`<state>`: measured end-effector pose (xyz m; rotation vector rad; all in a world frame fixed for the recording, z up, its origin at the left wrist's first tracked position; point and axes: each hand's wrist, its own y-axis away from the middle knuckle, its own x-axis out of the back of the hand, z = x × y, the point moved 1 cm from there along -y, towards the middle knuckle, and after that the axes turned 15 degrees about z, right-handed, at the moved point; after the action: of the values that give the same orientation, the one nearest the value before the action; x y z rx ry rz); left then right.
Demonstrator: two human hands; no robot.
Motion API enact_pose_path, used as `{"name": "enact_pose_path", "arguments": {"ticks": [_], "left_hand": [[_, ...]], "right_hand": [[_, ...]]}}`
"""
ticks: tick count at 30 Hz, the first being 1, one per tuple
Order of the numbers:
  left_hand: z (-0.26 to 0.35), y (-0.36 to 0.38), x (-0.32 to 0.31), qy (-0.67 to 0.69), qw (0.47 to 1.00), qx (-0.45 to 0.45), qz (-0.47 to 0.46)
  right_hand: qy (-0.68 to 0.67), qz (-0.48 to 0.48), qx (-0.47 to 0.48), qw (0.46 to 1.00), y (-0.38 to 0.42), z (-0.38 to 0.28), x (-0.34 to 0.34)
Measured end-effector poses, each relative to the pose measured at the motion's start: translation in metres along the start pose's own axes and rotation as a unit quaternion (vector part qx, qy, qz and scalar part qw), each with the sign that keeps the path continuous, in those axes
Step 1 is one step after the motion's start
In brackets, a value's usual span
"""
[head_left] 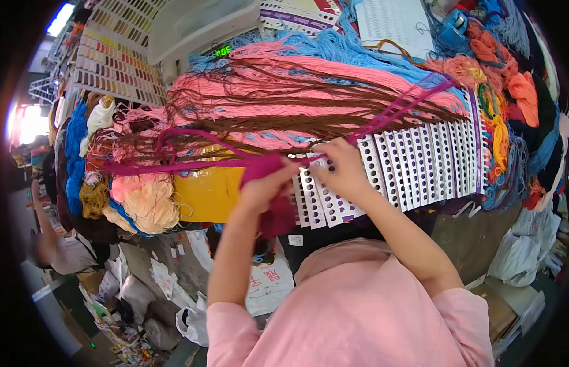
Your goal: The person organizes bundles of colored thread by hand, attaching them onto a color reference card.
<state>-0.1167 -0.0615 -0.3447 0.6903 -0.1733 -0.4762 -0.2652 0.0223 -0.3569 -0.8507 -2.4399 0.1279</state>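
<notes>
A bundle of magenta wool yarn is held at the middle of the scene, its loose strands trailing left across the table and one thin strand drawn up to the right over the cards. The yarn is gripped by the left hand, whose fingers are closed around it, with a dark red tuft hanging below the fist. Just to its right, the right hand is closed in a pinch on the thin strand and rests on a row of white perforated plastic cards, which are fanned out side by side towards the right.

Little writing can be read: red characters are printed on a white bag below the table edge, too blurred to make out, and green lit digits glow at the far side, also unreadable.

The table is covered by long hanks of pink, brown and light blue yarn, with orange and yellow skeins at the far right and a cream skein at the near left. A yellow box sits under the left strands. Colour sample charts hang at the far left. Another person is seen at the lower left among bags on the floor.
</notes>
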Motion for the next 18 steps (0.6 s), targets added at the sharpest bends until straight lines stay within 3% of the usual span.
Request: {"name": "enact_pose_path", "arguments": {"ticks": [1,2,4,5,7,10,13,15,17,18], "left_hand": [[0.008,0.008,0.020,0.005,0.998,0.053,0.033],[0.019,0.019,0.042,0.009,0.992,0.105,0.067],[0.028,0.029,0.106,0.155,0.982,0.101,0.046],[0.033,0.034,0.138,0.185,0.980,0.056,0.047],[0.054,0.052,0.172,0.221,0.959,-0.015,0.179],[0.038,0.030,0.281,0.506,0.828,-0.064,0.234],[0.055,0.068,0.220,0.318,0.873,-0.089,0.358],[0.052,0.095,0.129,0.186,0.920,-0.106,0.329],[0.023,0.103,0.094,0.181,0.976,-0.026,0.117],[0.017,0.106,0.069,0.207,0.975,0.001,0.081]], "right_hand": [[0.108,-0.025,0.027,0.994,0.005,-0.003,-0.002],[0.125,-0.041,0.014,0.991,0.006,-0.002,-0.005],[0.144,-0.029,0.017,0.989,0.005,-0.001,-0.010],[0.147,0.000,0.035,0.989,0.005,-0.002,-0.012],[0.148,0.023,0.044,0.988,0.004,-0.001,-0.014],[0.148,-0.004,0.025,0.989,0.004,-0.004,-0.016],[0.139,0.006,0.033,0.990,0.006,-0.004,-0.014],[0.087,0.019,0.030,0.996,0.010,-0.007,-0.009],[0.016,0.021,0.023,0.999,0.017,-0.007,-0.003],[-0.009,0.024,0.034,0.999,0.020,-0.012,0.002]]}}
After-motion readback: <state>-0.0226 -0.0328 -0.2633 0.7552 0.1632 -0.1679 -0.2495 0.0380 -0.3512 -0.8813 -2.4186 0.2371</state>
